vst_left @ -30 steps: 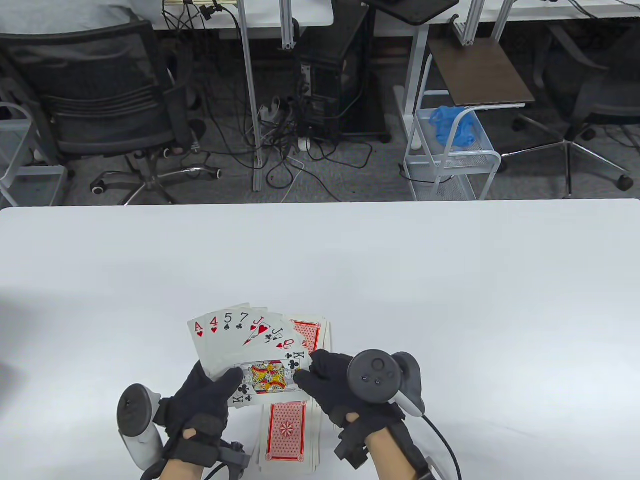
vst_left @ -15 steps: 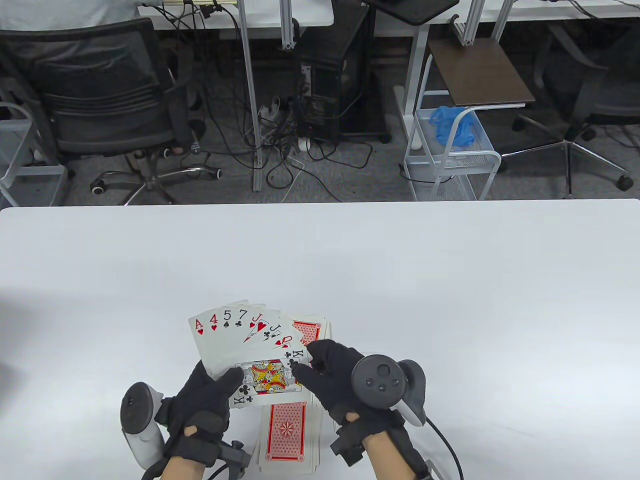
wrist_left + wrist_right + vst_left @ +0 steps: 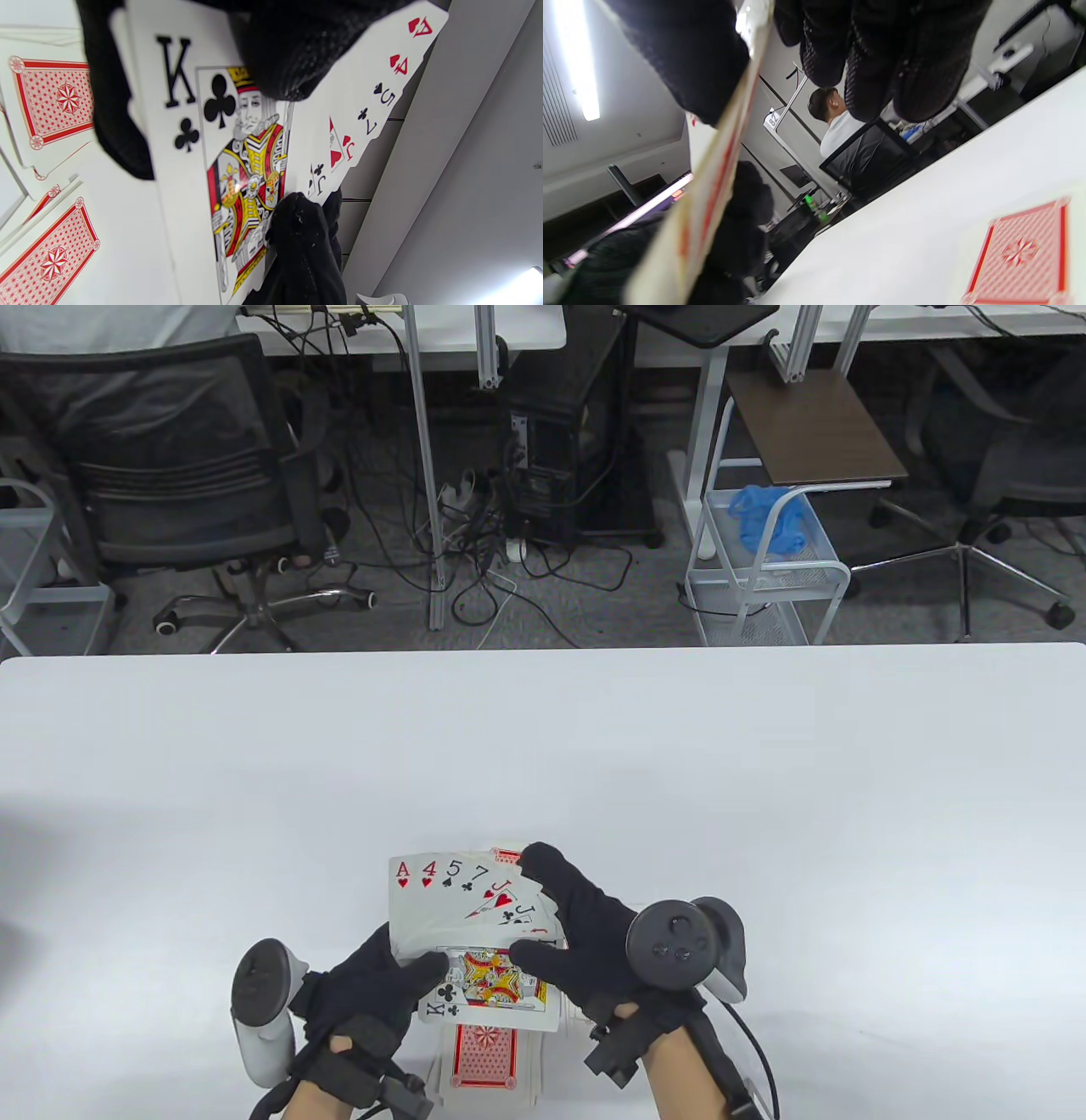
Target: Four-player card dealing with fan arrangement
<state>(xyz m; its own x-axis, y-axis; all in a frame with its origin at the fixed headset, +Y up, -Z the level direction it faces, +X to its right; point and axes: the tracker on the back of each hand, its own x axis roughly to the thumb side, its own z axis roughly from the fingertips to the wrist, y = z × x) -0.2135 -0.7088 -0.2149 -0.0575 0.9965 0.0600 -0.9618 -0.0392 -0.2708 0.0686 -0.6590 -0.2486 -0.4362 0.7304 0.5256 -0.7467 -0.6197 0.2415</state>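
One fan (image 3: 462, 912) of face-up cards, ace through king, sits above the counter (image 3: 764, 814), pinched in my left hand (image 3: 369, 993) and my right hand (image 3: 585, 937). Face-down cards (image 3: 485, 1056) lie below it. I judge the dealing done, with other hands left to fan.

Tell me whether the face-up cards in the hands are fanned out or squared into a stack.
Fanned out: the face-up cards show staggered corner indices, A, 4, 5, 7, J, above the king of clubs.
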